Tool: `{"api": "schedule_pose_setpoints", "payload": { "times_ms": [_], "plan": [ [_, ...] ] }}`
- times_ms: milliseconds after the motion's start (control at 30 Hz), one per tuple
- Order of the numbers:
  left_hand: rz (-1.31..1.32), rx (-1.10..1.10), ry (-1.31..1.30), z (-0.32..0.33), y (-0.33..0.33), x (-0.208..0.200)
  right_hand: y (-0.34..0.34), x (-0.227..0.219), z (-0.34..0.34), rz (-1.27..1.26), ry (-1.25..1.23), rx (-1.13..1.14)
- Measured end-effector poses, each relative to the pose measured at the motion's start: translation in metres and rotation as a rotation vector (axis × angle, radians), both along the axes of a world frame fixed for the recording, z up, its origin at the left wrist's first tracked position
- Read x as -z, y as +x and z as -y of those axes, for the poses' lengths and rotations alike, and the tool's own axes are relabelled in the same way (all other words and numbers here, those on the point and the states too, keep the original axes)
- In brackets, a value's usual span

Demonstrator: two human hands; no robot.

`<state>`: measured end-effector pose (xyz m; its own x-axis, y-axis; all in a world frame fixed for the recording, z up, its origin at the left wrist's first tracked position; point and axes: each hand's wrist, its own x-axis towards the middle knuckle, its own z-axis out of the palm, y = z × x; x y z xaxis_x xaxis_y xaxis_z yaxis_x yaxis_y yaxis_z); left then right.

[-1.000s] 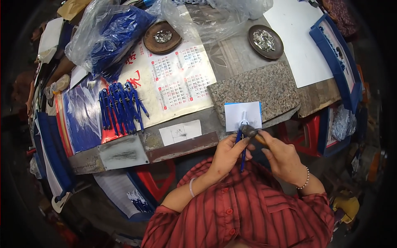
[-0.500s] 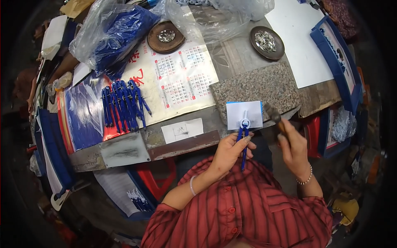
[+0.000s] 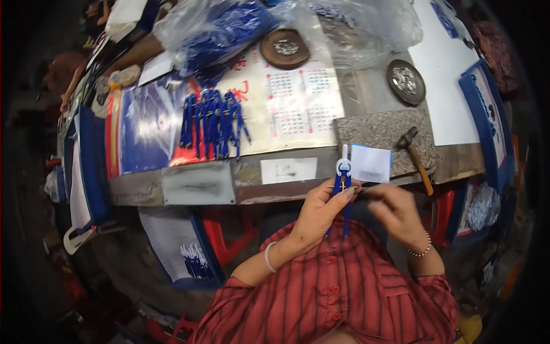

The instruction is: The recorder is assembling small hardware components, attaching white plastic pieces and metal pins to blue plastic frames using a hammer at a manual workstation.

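Head view: blue compass [image 3: 342, 192] held upright at the near edge of the surface [image 3: 200, 184], white hinge end up, legs pointing down toward the lap. Left hand [image 3: 321, 212] pinches it round the middle, thumb and fingers closed on the body. Right hand [image 3: 395, 209] just beside it, fingers curled loosely, holding nothing that shows. Hammer [image 3: 417, 157] lies apart on the stone slab [image 3: 378, 129], next to a small white box [image 3: 370, 163]. Judging by the layout: a row of finished blue compasses [image 3: 212, 123] already laid out on the calendar sheet [image 3: 298, 106]; clear bag of blue parts [image 3: 220, 31] still well filled, so plenty seems left. This piece looks mid-check, not yet added to the row
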<state>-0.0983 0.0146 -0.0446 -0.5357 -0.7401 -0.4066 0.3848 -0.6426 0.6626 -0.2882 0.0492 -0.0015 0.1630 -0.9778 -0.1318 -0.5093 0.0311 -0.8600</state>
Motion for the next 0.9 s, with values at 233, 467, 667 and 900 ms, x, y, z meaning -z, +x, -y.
{"api": "schedule_pose_setpoints", "payload": {
  "times_ms": [233,467,667,900],
  "plan": [
    [-0.017,-0.048,0.04,-0.002,0.035,-0.015,0.061,0.012,0.009,0.651,0.542,0.003],
    [0.155,-0.092,-0.256,-0.017,0.08,-0.004,0.085,0.003,0.016,0.561,0.54,-0.08],
    [0.22,-0.189,-0.284,-0.034,0.106,0.0,0.116,0.0,0.014,0.341,0.457,-0.203],
    [0.76,-0.451,-0.399,-0.081,0.214,-0.018,0.166,0.004,0.018,0.189,0.304,-0.509]
  ]
}}
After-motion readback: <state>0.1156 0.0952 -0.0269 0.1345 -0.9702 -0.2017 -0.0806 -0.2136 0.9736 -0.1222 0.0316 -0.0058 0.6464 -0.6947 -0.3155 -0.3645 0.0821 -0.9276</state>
